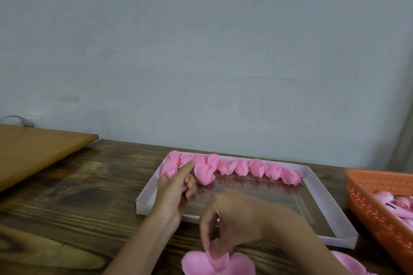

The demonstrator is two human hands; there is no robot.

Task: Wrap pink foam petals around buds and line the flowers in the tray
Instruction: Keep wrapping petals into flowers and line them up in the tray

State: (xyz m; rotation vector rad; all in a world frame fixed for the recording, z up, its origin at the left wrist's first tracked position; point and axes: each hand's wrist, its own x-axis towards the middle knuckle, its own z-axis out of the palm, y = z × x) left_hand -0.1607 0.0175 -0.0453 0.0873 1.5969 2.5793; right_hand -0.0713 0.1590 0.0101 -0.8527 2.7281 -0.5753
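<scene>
A shallow white tray [330, 238] lies on the dark wooden table, with a row of several pink foam flowers [257, 168] along its far edge. My left hand [174, 190] is over the tray's left side and grips a pink flower, mostly hidden in the palm, with the index finger pointing to the row. My right hand [232, 223] is in front of the tray and pinches a piece from a pile of loose pink foam petals [223, 263] at the table's near edge.
An orange perforated basket [377, 205] with pink buds stands at the right, close to the tray. More pink petals [348, 261] lie at the bottom right. A lighter wooden board [35, 152] sits at the left. A pale wall rises behind the table.
</scene>
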